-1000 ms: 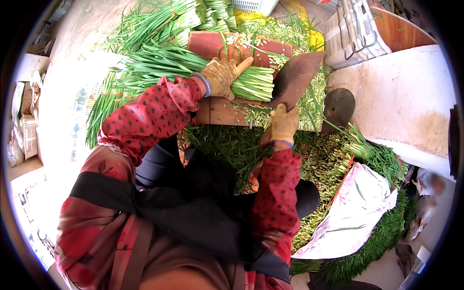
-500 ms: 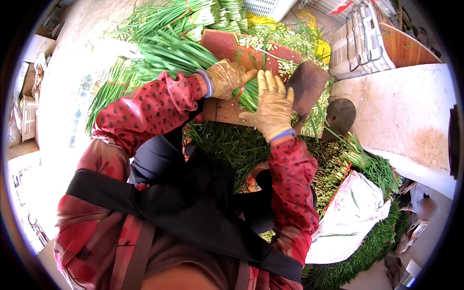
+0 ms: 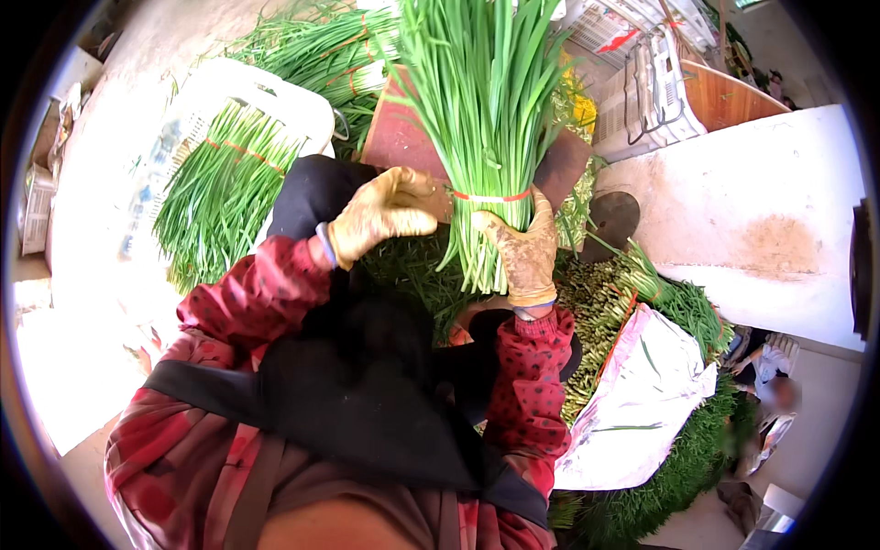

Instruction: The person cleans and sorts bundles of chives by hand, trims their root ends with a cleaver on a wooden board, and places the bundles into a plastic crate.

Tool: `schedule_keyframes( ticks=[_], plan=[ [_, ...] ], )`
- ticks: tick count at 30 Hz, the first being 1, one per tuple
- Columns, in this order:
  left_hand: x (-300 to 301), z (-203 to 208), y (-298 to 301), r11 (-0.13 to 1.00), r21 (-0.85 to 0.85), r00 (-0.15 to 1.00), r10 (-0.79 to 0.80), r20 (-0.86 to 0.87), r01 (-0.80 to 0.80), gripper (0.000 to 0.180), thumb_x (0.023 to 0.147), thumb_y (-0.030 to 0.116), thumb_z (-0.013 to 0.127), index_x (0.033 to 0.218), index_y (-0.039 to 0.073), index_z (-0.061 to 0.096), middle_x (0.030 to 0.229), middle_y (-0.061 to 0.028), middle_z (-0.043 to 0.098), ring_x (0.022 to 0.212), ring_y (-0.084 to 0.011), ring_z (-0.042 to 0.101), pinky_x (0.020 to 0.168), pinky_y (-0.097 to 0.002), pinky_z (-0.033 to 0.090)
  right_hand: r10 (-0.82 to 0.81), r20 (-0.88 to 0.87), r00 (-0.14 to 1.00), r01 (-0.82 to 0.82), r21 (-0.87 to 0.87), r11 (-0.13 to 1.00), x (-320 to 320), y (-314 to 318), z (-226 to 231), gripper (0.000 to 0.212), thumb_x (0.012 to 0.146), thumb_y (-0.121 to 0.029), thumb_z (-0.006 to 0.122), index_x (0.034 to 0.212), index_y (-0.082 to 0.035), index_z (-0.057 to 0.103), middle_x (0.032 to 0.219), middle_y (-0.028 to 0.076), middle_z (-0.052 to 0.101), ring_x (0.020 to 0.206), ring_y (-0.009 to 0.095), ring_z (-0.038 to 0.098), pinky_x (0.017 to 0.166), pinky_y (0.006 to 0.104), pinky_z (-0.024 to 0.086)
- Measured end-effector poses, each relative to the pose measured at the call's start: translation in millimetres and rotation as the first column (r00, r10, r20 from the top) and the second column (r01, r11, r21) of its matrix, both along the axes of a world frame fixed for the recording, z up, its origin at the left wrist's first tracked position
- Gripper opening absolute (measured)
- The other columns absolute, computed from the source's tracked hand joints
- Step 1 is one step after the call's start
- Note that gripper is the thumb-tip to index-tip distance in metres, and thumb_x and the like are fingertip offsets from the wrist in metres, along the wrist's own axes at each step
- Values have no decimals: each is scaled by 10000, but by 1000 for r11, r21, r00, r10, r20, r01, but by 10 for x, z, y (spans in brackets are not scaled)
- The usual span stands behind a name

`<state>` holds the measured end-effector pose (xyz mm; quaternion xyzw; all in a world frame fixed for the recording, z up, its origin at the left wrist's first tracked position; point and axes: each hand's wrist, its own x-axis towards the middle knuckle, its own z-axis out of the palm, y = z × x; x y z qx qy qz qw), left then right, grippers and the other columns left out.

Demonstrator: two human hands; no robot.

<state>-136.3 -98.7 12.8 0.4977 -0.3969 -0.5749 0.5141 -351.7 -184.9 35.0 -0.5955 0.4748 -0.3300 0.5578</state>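
Observation:
My gloved right hand (image 3: 521,249) is wrapped round the lower stems of a big bunch of garlic chives (image 3: 495,110), just below its red band. The bunch stands upright in front of me, leaves pointing away and pale cut ends toward me. To the left of the stems, my gloved left hand (image 3: 380,218) is open, thumb and fingers apart with nothing between them. Behind the bunch lies a reddish-brown board (image 3: 394,128), partly hidden. A dark, curved plate (image 3: 566,170) sits at the board's right end.
Banded chives (image 3: 229,174) lie on a white plastic crate (image 3: 316,119) at left, with more bundles (image 3: 316,46) behind. A pale slab (image 3: 733,202) is at right. Below it are a white sack (image 3: 632,403) and heaped greens (image 3: 655,495). Another person (image 3: 775,394) sits at far right.
The chives bunch, lying on the board between both hands, has been lifted and turned upright in my right hand. My left hand has let go and moved left and nearer me.

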Motion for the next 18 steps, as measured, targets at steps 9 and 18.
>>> schedule_keyframes(
  ticks=[9,18],
  plan=[
    [-2,-116,-493,979,-61,458,35,-888,-193,577,862,299,678,1356,70,486,1236,-133,622,1078,-281,630,951,-465,506,12,-131,991,-70,-448,891,13,679,655,584,834,-140,750,1356,-40,507,1298,144,570,1145,230,568,946,340,484],
    [159,-253,-424,957,-12,357,97,-929,-289,498,873,277,656,1305,72,518,1171,-111,635,1038,-278,640,911,-458,529,-230,-390,892,-146,-728,670,333,971,636,171,824,-134,729,984,-88,690,878,70,680,792,232,656,718,336,530]
  ],
)
